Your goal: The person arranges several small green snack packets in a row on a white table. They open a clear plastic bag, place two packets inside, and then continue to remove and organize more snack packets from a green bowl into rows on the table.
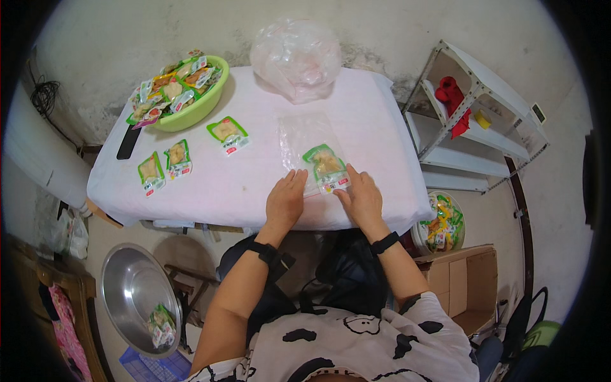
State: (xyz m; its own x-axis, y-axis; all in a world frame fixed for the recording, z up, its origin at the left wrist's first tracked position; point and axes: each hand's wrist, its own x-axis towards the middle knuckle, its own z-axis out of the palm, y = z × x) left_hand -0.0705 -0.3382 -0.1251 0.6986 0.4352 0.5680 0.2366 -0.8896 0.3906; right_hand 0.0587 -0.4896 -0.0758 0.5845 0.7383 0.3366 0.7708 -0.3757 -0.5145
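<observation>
A clear plastic bag (pixel 298 138) lies flat on the white-covered table in front of me. On or inside it rests a green-edged snack packet (pixel 328 164) with pale food showing through; which of the two I cannot tell. My left hand (pixel 285 200) lies palm down at the bag's lower left edge, beside the packet, fingers extended. The thumb and index finger of my right hand (pixel 363 198) are around the packet's lower right corner. Left of the hands lie three similar packets: one nearer packet (pixel 228 135) and, farther left, a pair, an upright packet (pixel 178 159) and a tilted packet (pixel 151 174).
A green basin (pixel 203 112) heaped with packets stands at the back left, near a black flat object (pixel 128 142). Behind the bag sits a large bundle of clear plastic (pixel 297 59). A metal shelf (pixel 496 79), packet-filled bucket (pixel 460 224), cardboard box (pixel 458 286) and steel basin (pixel 129 281) surround the table.
</observation>
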